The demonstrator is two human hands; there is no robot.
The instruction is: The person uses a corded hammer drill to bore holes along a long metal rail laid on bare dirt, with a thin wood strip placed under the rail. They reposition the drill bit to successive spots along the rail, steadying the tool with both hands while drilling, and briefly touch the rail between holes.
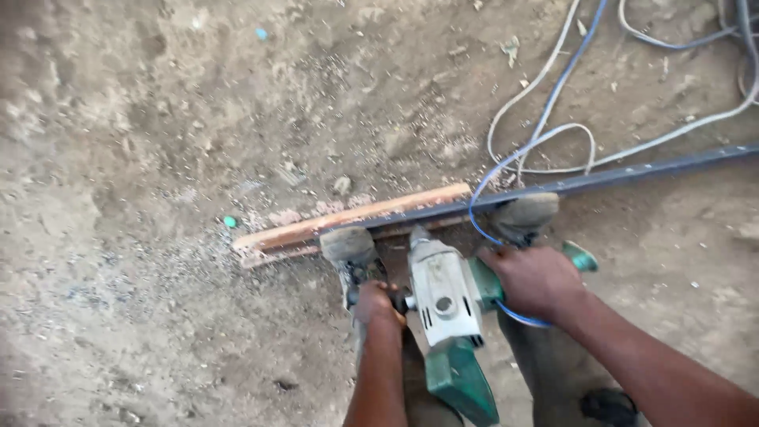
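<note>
A person looks down at both of their own hands gripping an angle grinder (447, 304) with a pale grey gear head and a green body.

The left hand (376, 304) is curled tight around the side handle on the tool's left. The right hand (536, 281) is wrapped closed over the green body, fingers folded round it, and seems to pinch a loop of blue cable (506, 170) against the casing.

Just beyond the hands, the tool's nose points at a long dark metal bar (601, 180) lying on a strip of reddish wood (348, 217). Two dusty shoes stand on the bar, the left shoe (346, 243) near the left hand, the right shoe (523, 215) just above the right hand. Farther out past the right hand, more pale and blue cables (553, 138) coil over bare dirt ground (142, 158).

Risks, as a judgement: the blue cable runs close to the cutting end and could be nicked. Both feet sit very near the disc, so a kick or slip could reach them. The bar is pinned only by foot weight and might shift.
</note>
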